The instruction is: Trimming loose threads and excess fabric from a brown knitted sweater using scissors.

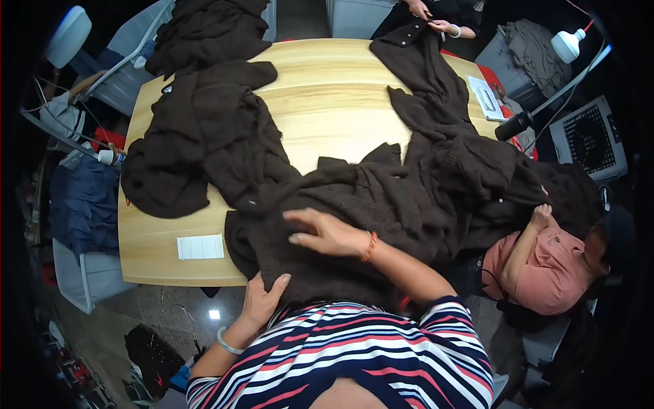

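Observation:
A dark brown knitted garment (340, 204) lies bunched over the table's near edge and hangs down toward my lap. At its near left edge, my left hand (264, 298) holds the knit, thumb on top and the fingers partly hidden by the fabric. Over the middle of the garment, my right hand (330, 233) is open, palm down with fingers apart, reaching to the left. Whether its fingertips press on the cloth or hover just above it, I cannot tell.
More brown knits lie on the wooden table (327, 68), including a pile (211, 129) at left. A white card (200, 247) is near the left front. At right a co-worker in pink (545, 266) handles knitwear; another person's hands (436, 24) work at the far side. Lamps (569, 46) flank the table.

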`<state>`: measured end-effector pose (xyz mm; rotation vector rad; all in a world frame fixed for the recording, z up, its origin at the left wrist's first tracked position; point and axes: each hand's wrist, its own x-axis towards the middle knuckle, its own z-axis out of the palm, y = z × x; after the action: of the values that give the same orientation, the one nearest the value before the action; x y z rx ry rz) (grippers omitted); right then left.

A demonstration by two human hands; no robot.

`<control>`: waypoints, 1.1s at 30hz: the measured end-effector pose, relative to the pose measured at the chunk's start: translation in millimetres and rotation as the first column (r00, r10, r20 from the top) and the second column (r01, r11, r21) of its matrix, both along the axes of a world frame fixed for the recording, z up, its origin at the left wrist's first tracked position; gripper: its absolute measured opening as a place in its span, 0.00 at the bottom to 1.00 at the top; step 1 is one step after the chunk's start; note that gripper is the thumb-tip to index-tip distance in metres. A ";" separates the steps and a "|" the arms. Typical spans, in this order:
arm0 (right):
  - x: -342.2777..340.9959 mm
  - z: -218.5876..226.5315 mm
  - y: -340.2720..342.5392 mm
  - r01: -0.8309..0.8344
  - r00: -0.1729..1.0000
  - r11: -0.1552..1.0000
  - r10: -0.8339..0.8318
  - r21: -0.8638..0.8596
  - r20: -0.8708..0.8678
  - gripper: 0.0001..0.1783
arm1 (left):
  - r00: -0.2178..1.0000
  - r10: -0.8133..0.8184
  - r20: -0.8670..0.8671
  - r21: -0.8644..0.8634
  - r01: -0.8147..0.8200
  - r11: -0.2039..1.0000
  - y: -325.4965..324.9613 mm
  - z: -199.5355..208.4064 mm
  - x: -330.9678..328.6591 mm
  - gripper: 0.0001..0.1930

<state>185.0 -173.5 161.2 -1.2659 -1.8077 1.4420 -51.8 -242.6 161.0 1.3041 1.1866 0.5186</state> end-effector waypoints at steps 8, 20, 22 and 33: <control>-5.5 20.1 -97.1 -0.126 0.992 0.992 0.126 -0.015 -0.014 0.30 | 0.999 0.049 0.015 0.855 -0.038 0.518 8.6 13.6 31.7 0.18; 103.9 41.7 -193.5 0.471 0.866 0.840 -0.383 -0.271 0.320 0.16 | 0.809 0.406 0.425 0.085 -0.483 0.872 82.5 45.8 6.6 0.14; 133.7 45.9 -222.1 0.593 0.798 0.754 -0.503 -0.281 0.332 0.16 | 0.705 0.499 0.503 -0.010 -0.573 0.820 100.7 32.5 -21.6 0.13; 180.0 75.6 -95.1 0.650 0.756 0.759 -0.645 0.014 -0.108 0.13 | 0.785 0.544 -0.295 0.437 -0.396 0.808 221.0 -146.7 -45.0 0.19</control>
<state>365.0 -268.7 236.8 -1.5579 -1.1377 1.0218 -96.8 -21.6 14.4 1.4564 1.8729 0.8931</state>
